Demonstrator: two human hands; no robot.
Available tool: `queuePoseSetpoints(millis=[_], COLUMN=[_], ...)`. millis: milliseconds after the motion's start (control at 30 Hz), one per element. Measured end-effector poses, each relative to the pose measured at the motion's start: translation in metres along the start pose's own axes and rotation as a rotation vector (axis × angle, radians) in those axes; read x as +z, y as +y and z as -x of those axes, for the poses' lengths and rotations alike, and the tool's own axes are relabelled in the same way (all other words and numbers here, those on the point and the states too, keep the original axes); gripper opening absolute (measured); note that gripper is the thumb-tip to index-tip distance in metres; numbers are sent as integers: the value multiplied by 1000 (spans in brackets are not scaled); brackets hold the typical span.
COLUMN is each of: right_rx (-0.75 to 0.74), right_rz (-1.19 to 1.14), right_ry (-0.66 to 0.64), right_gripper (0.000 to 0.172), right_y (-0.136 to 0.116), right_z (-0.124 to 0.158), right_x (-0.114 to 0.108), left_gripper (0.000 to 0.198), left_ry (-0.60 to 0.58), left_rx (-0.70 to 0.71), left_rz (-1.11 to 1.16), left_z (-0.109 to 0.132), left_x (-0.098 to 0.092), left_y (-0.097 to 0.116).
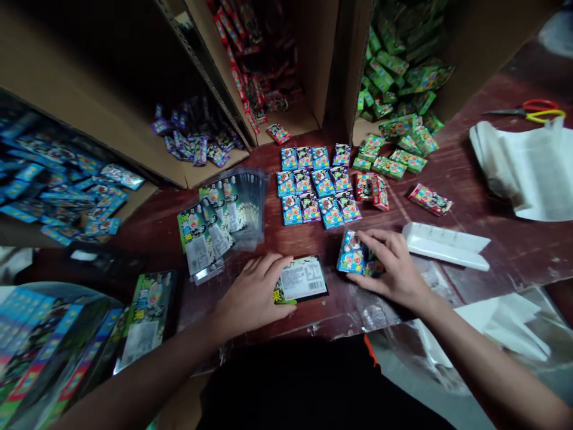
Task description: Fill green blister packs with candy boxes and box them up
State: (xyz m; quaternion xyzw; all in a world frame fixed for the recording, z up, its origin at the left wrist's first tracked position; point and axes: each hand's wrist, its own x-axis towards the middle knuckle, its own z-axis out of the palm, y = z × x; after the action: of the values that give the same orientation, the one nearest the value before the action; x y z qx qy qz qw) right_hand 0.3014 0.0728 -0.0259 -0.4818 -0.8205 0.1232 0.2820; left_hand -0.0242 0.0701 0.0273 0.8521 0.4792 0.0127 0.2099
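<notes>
My left hand (253, 292) lies on the left end of a flat printed bag (304, 279) with a white label, fingers curled over its edge and holding it down on the dark red table (492, 251). My right hand (394, 269) is closed over a small stack of little packets (353, 254), blue on top. Just beyond, rows of blue and purple packets (313, 185) lie in a neat grid, with red packets (372, 188) beside them.
Open cardboard boxes at the back hold blue (62, 185), purple (197, 140), red (250, 65) and green packets (398, 71). A fan of empty printed bags (224, 218) lies left. A white tray (445, 245), white plastic bags (532, 170) and scissors (535, 111) are right.
</notes>
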Motion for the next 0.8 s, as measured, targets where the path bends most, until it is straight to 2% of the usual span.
queuePoseSetpoints(millis=[100,200,400,633,733,800], right_rx=[-3,-34,-194,-213,-252,-237], right_rz=[-20,-82,-255,-264,-289,-294], right_ry=[-34,-135,-334,-367,-400,-371], right_gripper=[85,83,80,75,74,74], right_y=[-20,-25,-16,-22,-17,-11], right_z=[10,15,3,-10,-17,-20], right_x=[7,15,12,15,16,15], left_gripper=[81,81,85,84,83,83], left_ry=[73,107,-59,-55,-72,-61], left_rx=[-51,-47,120,133,159,127], left_rz=[24,53,141,144,148,138], left_z=[5,6,1,-3,-4,-2], left_x=[12,13,6,8,6,3], left_y=[0,-5,-22,-24,-29,-33])
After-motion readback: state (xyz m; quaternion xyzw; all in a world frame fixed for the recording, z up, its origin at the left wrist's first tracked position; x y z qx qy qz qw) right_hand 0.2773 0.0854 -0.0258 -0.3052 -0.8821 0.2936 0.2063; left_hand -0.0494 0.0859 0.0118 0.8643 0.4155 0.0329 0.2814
